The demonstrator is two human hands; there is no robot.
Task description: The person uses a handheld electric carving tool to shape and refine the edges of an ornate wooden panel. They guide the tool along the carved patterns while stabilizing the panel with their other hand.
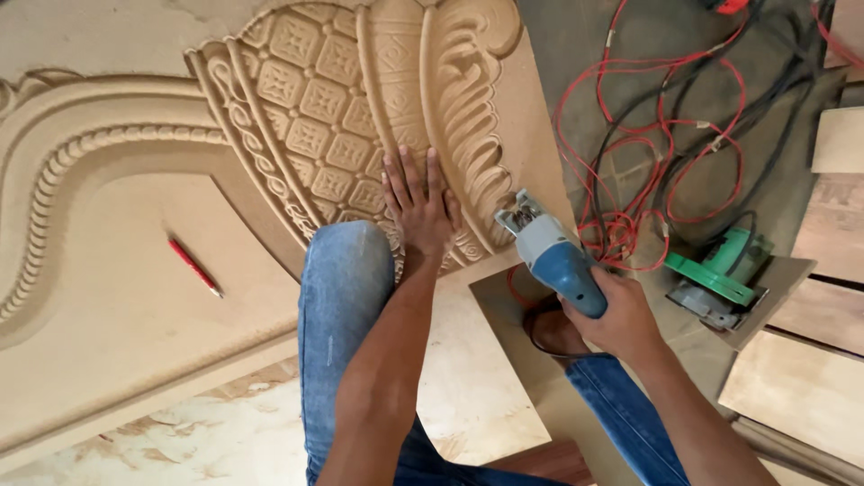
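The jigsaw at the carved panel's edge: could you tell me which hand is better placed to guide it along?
Right, probably. The right hand already grips the jigsaw at the panel edge, while the left hand lies flat on the carving, bracing it.

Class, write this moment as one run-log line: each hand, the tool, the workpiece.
left hand: flat on carved panel | right hand: grips blue-grey jigsaw at panel edge | red pencil: lying on panel
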